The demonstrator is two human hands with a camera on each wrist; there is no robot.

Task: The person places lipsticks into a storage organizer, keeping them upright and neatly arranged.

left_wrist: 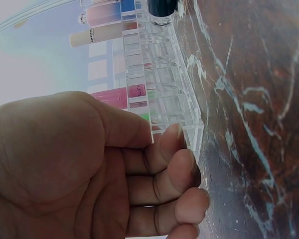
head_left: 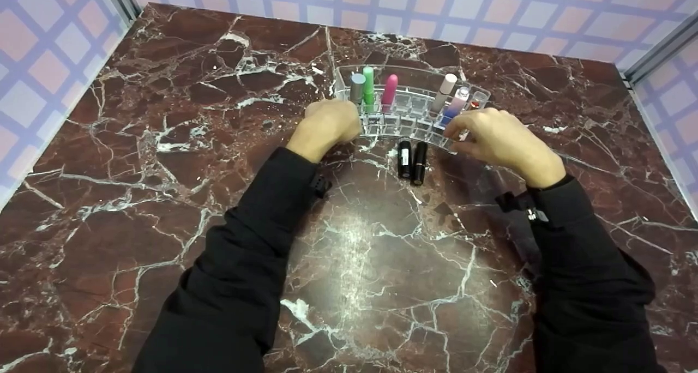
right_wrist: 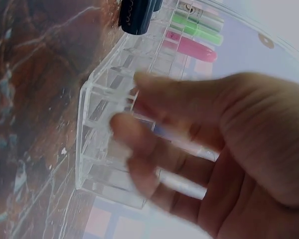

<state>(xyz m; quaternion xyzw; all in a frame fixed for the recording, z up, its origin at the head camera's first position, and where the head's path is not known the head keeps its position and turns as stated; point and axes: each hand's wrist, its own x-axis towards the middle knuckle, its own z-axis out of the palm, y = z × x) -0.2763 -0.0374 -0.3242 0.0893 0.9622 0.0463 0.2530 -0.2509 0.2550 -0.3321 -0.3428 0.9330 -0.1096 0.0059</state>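
A clear curved lipstick organizer (head_left: 406, 127) with stepped compartments stands on the marbled table. My left hand (head_left: 331, 123) grips its left end, thumb and curled fingers around the end wall in the left wrist view. At the right end is my right hand (head_left: 499, 138), thumb and fingers apart and blurred in the right wrist view, with nothing seen between them. Upright in the organizer are a grey-topped tube (head_left: 356, 89), a green tube (head_left: 368, 86), a pink tube (head_left: 390, 92), a beige tube (head_left: 444, 92) and a blue-to-pink tube (head_left: 456, 104).
Two black lipstick tubes, the left one (head_left: 404, 159) and the right one (head_left: 419, 164), lie side by side in front of the organizer. A small clear item with red (head_left: 475, 104) sits at its back right. A checkered wall (head_left: 409, 7) rises behind the table (head_left: 163, 215).
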